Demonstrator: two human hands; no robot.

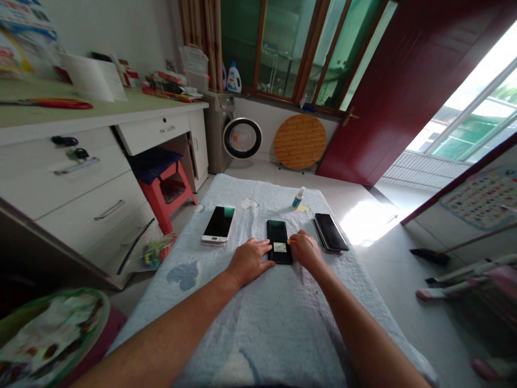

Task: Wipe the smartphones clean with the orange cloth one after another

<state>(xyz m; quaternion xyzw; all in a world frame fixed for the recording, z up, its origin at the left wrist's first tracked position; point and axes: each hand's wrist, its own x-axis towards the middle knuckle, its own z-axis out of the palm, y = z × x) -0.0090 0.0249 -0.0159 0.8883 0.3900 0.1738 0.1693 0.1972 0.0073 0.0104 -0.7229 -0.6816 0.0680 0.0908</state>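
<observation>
A black phone [277,231] with a pale label on its lower half lies on the cloth-covered table. My left hand [250,261] rests at its left edge, thumb and fingertips against the side. On the opposite edge, my right hand [306,249] has curled fingers touching the phone. A white-framed phone [219,222] with a dark screen lies to the left. To the right are dark phones [331,233] that look stacked. Behind them stands a small white bottle [298,198] with a blue label.
The light blue cloth [258,334] covers the table. A red stool [165,188] and white drawers [84,188] stand to the left, with a waste basket [105,318] at the lower left. Farther back are a washing machine [220,126] and a round wooden board [300,141].
</observation>
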